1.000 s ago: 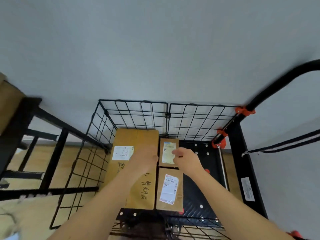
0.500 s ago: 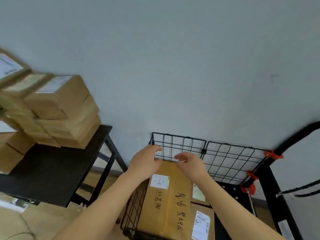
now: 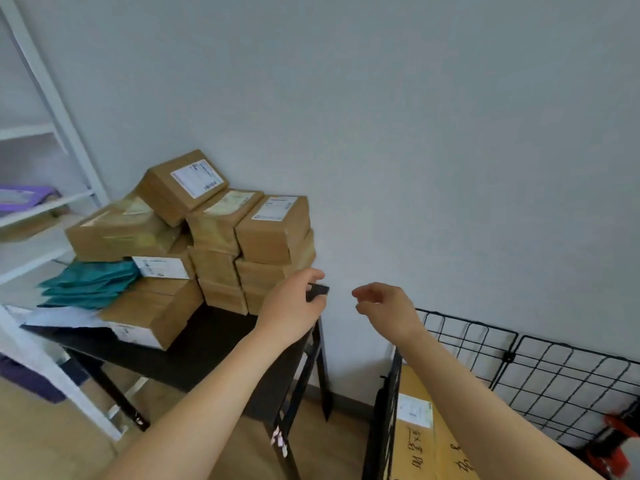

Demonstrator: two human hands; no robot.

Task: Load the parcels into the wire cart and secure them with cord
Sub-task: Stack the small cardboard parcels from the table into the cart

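The parcels (image 3: 221, 237) waiting to go are stacked at the back of the desk (image 3: 207, 344), against the wall. The small boxes stand in neat columns at the desk's right end and flatter ones lie further left, so the right-hand columns are probably the easiest to lift from where the person stands. A few teal bags (image 3: 90, 282) lie on the desk's left part, beside the flat boxes. The wire cart (image 3: 561, 375) stands on the floor just to the right of the desk, close enough that a box need only be swung across. One long parcel (image 3: 412, 452) with a white label already lies inside it, against the cart wall nearest the desk. No cord shows anywhere, so loading looks like the step in hand and tying comes later.

Both hands are raised and reach towards the stack. The left hand (image 3: 294, 306) is over the desk's far right corner, just below the nearest column of boxes. Its fingers are loosely curled and have no parcel in them, and I cannot tell whether they brush the corner of the desk. The right hand (image 3: 384, 306) hangs in the air just right of the desk, between it and the cart, with fingers half bent, thumb apart and nothing held.
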